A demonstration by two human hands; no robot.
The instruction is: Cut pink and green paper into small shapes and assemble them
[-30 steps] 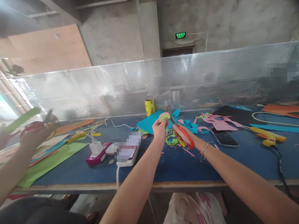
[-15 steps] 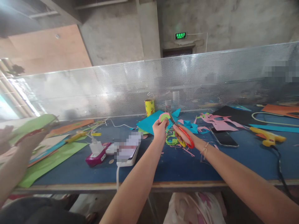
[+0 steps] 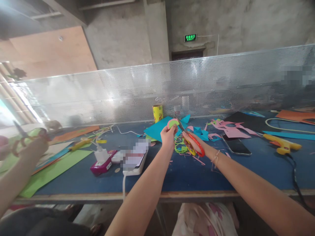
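My left hand (image 3: pixel 168 135) is closed on a small green and pink paper shape (image 3: pixel 173 123), held up above the blue table (image 3: pixel 187 173). My right hand (image 3: pixel 194 143) grips red-handled scissors (image 3: pixel 190 139) whose blades reach up to the edge of that paper shape. Under both hands lies a pile of green and pink paper scraps (image 3: pixel 180 147), with a teal sheet (image 3: pixel 157 129) just behind.
A co-worker's arm and hand with scissors (image 3: pixel 24 147) work over green paper (image 3: pixel 55 168) at the left. A phone (image 3: pixel 236 145), a yellow glue gun (image 3: pixel 283 144), pink cutouts (image 3: pixel 227 127), a yellow roll (image 3: pixel 157 113) and a power strip with charger (image 3: pixel 133 160) lie about. A perforated metal screen (image 3: pixel 172 88) backs the table.
My hands have hardly moved. The co-worker's hand at the left has dropped lower, and the green paper it held up has come down.
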